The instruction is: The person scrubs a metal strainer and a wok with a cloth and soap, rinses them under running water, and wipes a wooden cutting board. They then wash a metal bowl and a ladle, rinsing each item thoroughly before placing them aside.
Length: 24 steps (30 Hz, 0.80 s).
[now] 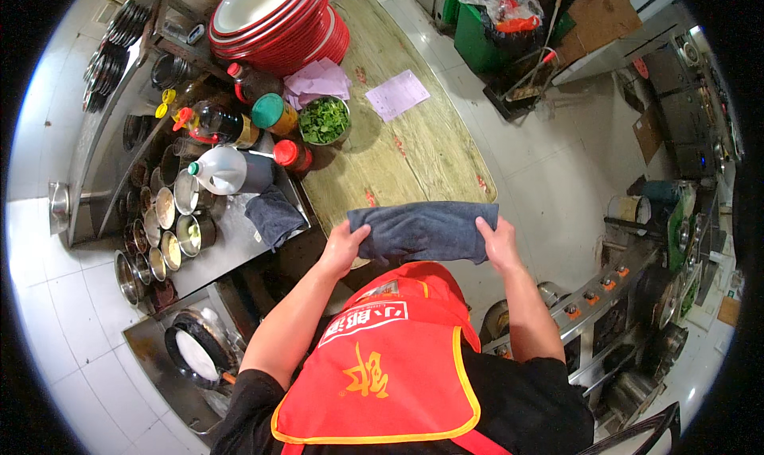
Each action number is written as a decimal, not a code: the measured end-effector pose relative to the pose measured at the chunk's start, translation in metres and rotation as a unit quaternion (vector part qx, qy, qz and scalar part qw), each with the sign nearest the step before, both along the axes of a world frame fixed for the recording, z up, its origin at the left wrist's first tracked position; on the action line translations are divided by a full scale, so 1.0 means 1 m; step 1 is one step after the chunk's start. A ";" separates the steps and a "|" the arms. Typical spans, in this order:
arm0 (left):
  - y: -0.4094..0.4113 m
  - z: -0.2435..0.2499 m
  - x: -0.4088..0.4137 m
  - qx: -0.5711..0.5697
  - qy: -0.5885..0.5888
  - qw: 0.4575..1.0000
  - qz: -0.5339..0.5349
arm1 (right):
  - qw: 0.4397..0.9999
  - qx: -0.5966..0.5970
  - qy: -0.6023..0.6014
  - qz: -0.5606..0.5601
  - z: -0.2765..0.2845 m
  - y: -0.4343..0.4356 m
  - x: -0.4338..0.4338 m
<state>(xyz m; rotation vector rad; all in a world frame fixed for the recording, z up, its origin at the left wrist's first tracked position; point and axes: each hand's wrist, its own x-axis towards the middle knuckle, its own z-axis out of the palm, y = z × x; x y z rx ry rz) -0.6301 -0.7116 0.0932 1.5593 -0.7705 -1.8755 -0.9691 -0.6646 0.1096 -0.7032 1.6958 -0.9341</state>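
Note:
A dark blue-grey cloth (427, 231), folded into a long strip, is stretched between my hands in front of my red apron. My left hand (345, 249) pinches its left end, thumb on top. At the other end my right hand (500, 243) grips the cloth the same way. Beyond it lies a wood-patterned table (430, 157), with a pink written slip (398, 95) on top. A second dark cloth (273, 216) rests crumpled on the steel counter to the left. A metal bowl of chopped green herbs (324, 121) stands on the table's left side.
Red-rimmed plates (268, 31) are stacked at the table's far left. Sauce bottles (218, 122), a white jug (221, 170) and metal ingredient pots (165, 208) crowd the left. A wok (200, 347) sits in the lower-left sink. A stove (591, 303) is at right, a green bin (483, 40) beyond.

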 end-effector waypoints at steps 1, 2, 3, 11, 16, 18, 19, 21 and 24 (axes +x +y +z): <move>-0.007 -0.007 -0.004 0.008 -0.036 0.999 -0.016 | 1.000 0.002 -0.007 -0.004 -0.004 -0.002 -0.002; -0.015 -0.009 -0.004 -0.024 -0.055 0.996 -0.063 | 0.999 0.029 0.005 -0.028 -0.007 -0.003 -0.005; -0.028 -0.010 -0.008 -0.020 -0.085 0.991 -0.102 | 0.999 0.003 -0.035 -0.029 -0.008 -0.005 -0.009; -0.194 0.061 -0.074 -0.309 -0.408 0.821 -0.254 | 0.968 0.012 -0.165 -0.191 0.025 -0.019 -0.040; -0.208 0.056 -0.058 -0.352 -0.463 0.786 -0.209 | 0.974 0.208 0.091 0.001 -0.010 0.007 -0.031; -0.164 0.029 -0.039 -0.360 -0.453 0.787 -0.216 | 0.958 0.144 0.224 0.105 -0.031 0.023 -0.024; -0.137 0.015 -0.024 -0.385 -0.465 0.763 -0.232 | 0.935 0.158 0.286 0.141 -0.042 0.029 -0.021; -0.071 -0.010 0.011 -0.347 -0.468 0.771 -0.256 | 0.910 0.123 0.344 0.196 -0.060 0.032 -0.014; 0.035 -0.031 0.074 -0.239 -0.465 0.819 -0.234 | 0.851 0.039 0.467 0.236 -0.087 0.013 0.001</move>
